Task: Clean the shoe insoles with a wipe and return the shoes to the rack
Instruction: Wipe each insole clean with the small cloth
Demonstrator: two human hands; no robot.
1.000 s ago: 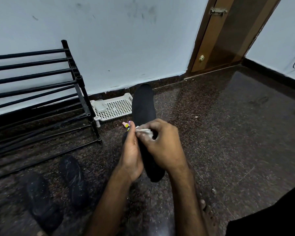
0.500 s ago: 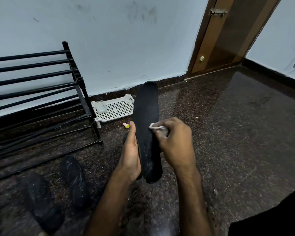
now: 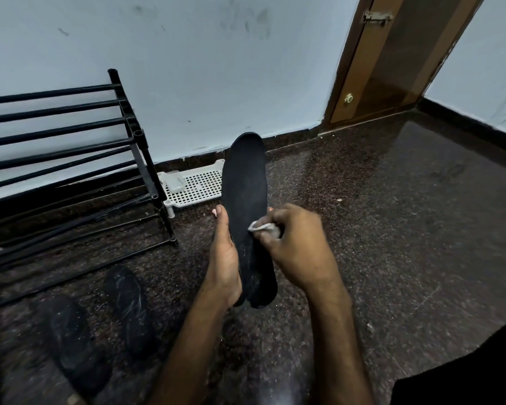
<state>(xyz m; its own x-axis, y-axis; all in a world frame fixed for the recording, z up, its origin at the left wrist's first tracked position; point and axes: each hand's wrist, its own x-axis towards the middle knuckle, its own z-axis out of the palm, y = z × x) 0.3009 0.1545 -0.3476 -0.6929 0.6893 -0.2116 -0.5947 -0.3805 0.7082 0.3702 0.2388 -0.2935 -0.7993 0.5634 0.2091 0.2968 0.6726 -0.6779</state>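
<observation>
The black insole [image 3: 247, 206] is held up in the air betw. both hands, long axis almost vertical, toe end up and heel end down near the wrists. Its face is matte, felt-like, w/ pale dust specks on the lower half; shape is long w/ rounded ends. The left hand [image 3: 224, 261] grips the insole's left edge from behind, thumb lying straight along that edge, fingers hidden at the back. The right hand [image 3: 297, 247] is curled closed, pinching a small crumpled white wipe [image 3: 263, 228], and the wipe touches the insole's right edge at about mid-length.

To the right of the right hand the floor [image 3: 392, 229] is open: dark speckled polished stone, glossy, w/ crumbs and dust. Beyond the hands it ends at a dark skirting under a pale scuffed wall [image 3: 187, 68]; far right of the hands is a brown wooden door [image 3: 392, 68].

Left of the left hand, well apart, stands a black rack [image 3: 70, 135] of thin metal bars, its end post near a white perforated plastic tray [image 3: 199, 185] on the floor, which is partly behind the insole. Below-left of the left hand, two dark shoes [image 3: 126, 311] lie on the floor in front of the rack, blurred, details not clear. Room betw. the shoes and the forearms is narrow.
</observation>
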